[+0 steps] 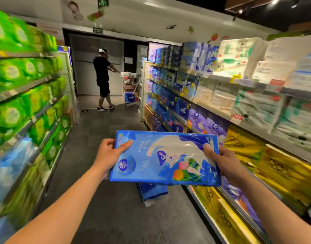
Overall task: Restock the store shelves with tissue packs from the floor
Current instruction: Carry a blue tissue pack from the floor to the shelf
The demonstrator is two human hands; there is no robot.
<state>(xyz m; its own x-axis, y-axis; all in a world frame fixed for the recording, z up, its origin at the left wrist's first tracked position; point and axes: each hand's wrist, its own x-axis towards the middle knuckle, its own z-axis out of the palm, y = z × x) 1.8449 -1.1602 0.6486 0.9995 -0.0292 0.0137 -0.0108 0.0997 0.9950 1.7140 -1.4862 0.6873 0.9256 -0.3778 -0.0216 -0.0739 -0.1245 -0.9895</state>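
I hold a flat blue tissue pack (161,157) with a cartoon print in front of me, above the aisle floor. My left hand (110,152) grips its left edge, thumb on top. My right hand (221,161) grips its right edge, thumb pressed on the clear wrap. Under the pack, another blue tissue pack (152,191) lies on the dark floor. The right-hand shelves (221,110) carry blue, purple, white and yellow packs.
Green packs fill the left shelves (28,95). A person in black (103,80) stands at the far end of the aisle beside a loaded cart (130,87). The grey aisle floor (105,138) runs between the shelf rows.
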